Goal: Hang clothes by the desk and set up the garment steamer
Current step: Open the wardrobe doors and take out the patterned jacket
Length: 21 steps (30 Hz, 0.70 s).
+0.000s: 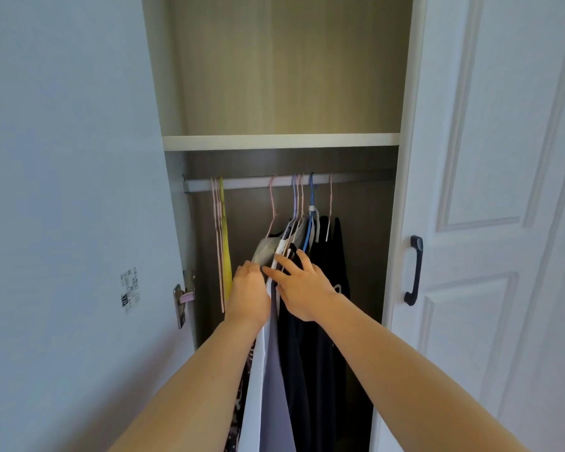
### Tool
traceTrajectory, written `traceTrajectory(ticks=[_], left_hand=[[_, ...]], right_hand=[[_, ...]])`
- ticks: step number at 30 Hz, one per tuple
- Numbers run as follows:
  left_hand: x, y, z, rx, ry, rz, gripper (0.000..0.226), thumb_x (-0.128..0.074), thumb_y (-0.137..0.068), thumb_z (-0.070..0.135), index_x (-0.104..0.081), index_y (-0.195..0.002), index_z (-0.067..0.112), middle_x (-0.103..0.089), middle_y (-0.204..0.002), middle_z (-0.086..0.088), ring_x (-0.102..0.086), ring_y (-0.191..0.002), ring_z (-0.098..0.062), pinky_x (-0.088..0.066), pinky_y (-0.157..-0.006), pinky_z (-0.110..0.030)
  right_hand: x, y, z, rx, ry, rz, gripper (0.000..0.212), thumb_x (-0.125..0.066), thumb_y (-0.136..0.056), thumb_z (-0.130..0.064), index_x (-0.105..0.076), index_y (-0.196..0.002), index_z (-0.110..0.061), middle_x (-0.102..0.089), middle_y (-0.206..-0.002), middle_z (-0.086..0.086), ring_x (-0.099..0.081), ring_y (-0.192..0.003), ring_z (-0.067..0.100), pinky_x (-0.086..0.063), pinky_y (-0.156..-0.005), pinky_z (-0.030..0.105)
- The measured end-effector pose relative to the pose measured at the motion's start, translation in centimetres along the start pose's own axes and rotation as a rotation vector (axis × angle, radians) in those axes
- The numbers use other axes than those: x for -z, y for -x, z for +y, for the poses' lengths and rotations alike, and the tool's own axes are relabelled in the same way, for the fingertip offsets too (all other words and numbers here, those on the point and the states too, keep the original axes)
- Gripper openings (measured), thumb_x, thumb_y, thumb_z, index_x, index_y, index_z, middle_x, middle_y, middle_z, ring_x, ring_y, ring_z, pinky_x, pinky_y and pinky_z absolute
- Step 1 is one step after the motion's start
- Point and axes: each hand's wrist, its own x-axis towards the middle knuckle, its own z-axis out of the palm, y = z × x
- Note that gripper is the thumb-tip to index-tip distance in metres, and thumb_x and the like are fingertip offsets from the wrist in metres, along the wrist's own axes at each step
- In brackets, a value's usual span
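Note:
An open wardrobe holds several garments on hangers along a metal rail (252,182). Dark clothes (320,321) hang on the right, a white and lilac garment (268,386) in the middle, a grey one (266,251) at the top left. My left hand (247,293) presses against the left side of the white garment, fingers bent toward the grey fabric. My right hand (302,288) lies with spread fingers on the dark clothes, fingertips touching the hangers' shoulders. Whether the left hand pinches cloth is hidden. No steamer or desk is in view.
Empty pink and yellow hangers (222,243) hang at the rail's left end. A white shelf (281,141) runs above the rail. The wardrobe's left door (62,190) stands open; the right door (490,190) with a black handle (413,270) is close beside my right arm.

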Motion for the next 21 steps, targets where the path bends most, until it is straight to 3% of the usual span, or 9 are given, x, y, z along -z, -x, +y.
traceTrajectory(ticks=[2, 9, 14, 21], left_hand=[[-0.2, -0.5, -0.2, 0.029, -0.022, -0.022, 0.052, -0.052, -0.093, 0.0, -0.036, -0.143, 0.003, -0.033, -0.152, -0.017, -0.029, -0.142, -0.029, -0.034, -0.112, -0.04], [-1.0, -0.9, 0.4, 0.039, -0.025, -0.024, 0.043, -0.054, -0.092, 0.003, -0.042, -0.134, 0.004, -0.046, -0.133, -0.015, -0.052, -0.118, -0.03, -0.048, -0.094, -0.036], [-1.5, -1.7, 1.9, 0.027, -0.02, -0.042, 0.035, -0.049, -0.094, 0.006, -0.045, -0.129, 0.01, -0.049, -0.128, -0.011, -0.055, -0.11, -0.032, -0.045, -0.085, -0.04], [-2.1, -4.3, 3.5, 0.115, 0.159, -0.114, 0.031, -0.059, -0.089, 0.015, -0.05, -0.118, 0.005, -0.054, -0.121, -0.014, -0.055, -0.109, -0.034, -0.047, -0.084, -0.042]], right_hand=[[-0.6, -0.5, 0.2, 0.007, -0.003, 0.01, 0.05, -0.031, -0.103, -0.035, -0.018, -0.151, -0.035, -0.004, -0.162, -0.002, 0.002, -0.147, 0.037, -0.019, -0.116, 0.052], [-0.8, 0.3, 2.2, 0.015, 0.033, 0.166, 0.039, -0.034, -0.101, -0.041, -0.048, -0.132, -0.021, -0.032, -0.151, 0.005, -0.03, -0.138, 0.029, -0.032, -0.111, 0.042], [-0.5, 1.7, 5.1, -0.029, -0.015, 0.21, 0.032, -0.051, -0.095, -0.024, -0.051, -0.125, -0.015, -0.042, -0.138, 0.004, -0.044, -0.123, 0.024, -0.042, -0.1, 0.034], [-0.8, 1.0, 6.8, -0.295, -0.117, 0.234, 0.049, -0.066, -0.085, -0.019, -0.042, -0.127, -0.014, -0.051, -0.127, 0.006, -0.048, -0.119, 0.027, -0.045, -0.099, 0.036]])
